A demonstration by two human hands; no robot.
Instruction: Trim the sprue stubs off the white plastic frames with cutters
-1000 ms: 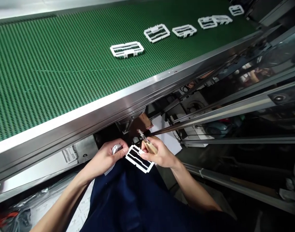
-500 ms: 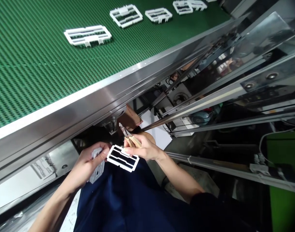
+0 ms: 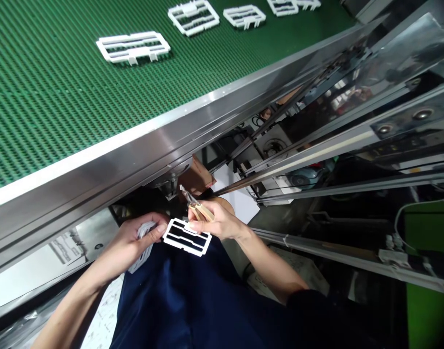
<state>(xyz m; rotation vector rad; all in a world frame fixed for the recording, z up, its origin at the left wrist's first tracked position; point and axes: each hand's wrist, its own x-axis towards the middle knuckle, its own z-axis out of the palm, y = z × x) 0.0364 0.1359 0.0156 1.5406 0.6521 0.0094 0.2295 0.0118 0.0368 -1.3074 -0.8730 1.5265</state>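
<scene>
My left hand (image 3: 140, 237) is closed around a stack of white plastic frames (image 3: 142, 259), its thumb on top near the corner of another one. That single white slatted frame (image 3: 193, 251) is held flat over my lap, between both hands. My right hand (image 3: 224, 220) pinches its upper edge with the thumb. Also gripped in the right hand are nippers (image 3: 201, 212) with pale yellow handles, jaws pointing up and away from the frame. Part of the stack is hidden behind my left fingers.
Several similar white frames (image 3: 134, 47) lie on the green conveyor belt (image 3: 62, 106) ahead. Its metal side rail (image 3: 160, 140) runs diagonally above my hands. Metal bars (image 3: 316, 145) and machinery crowd the right. A cardboard piece (image 3: 197, 175) stands beyond the nippers.
The single frame has shifted slightly right and flattened a little, both hands keeping their hold. On the belt, the frames appear slightly higher in view.
</scene>
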